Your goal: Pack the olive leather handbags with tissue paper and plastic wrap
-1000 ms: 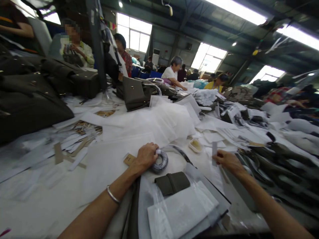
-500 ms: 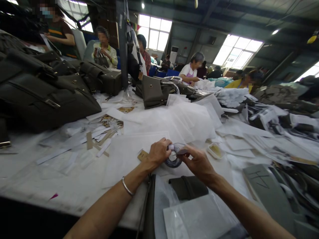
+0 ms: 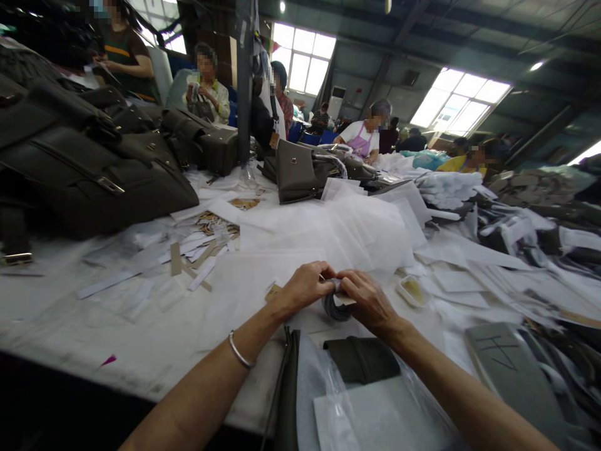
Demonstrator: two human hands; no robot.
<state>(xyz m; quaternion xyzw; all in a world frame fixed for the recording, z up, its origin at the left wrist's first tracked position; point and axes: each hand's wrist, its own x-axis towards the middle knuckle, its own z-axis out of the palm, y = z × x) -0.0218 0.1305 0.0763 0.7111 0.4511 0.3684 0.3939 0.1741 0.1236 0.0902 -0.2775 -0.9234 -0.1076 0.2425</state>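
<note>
Over the white sheets, both my hands meet at a small grey coiled ring-shaped bundle [image 3: 336, 308]; its exact kind is unclear. My left hand [image 3: 310, 283] pinches the coil's upper left side, thumb and fingers together. From the other side my right hand [image 3: 369, 299] closes on the top of the coil, with a small pale flat piece [image 3: 346, 300] under its fingers. Their fingertips nearly touch and hide the coil's top. Below them lies a dark olive bag part [image 3: 361, 360] beside clear plastic and a pale sheet [image 3: 375, 413]. A brown tag [image 3: 272, 292] shows behind my left wrist.
Dark handbags [image 3: 94, 169] are heaped at left, and another bag [image 3: 298, 172] stands ahead. Paper strips [image 3: 110, 283] litter the white table [image 3: 56, 332]. A small dish [image 3: 413, 291] sits right of my hands, near a marked grey panel [image 3: 498, 351]. Several people work beyond.
My right hand has moved up and inward, closing over the top of the coil beside my left fingers. The coil's opening is now mostly covered. The view has shifted slightly.
</note>
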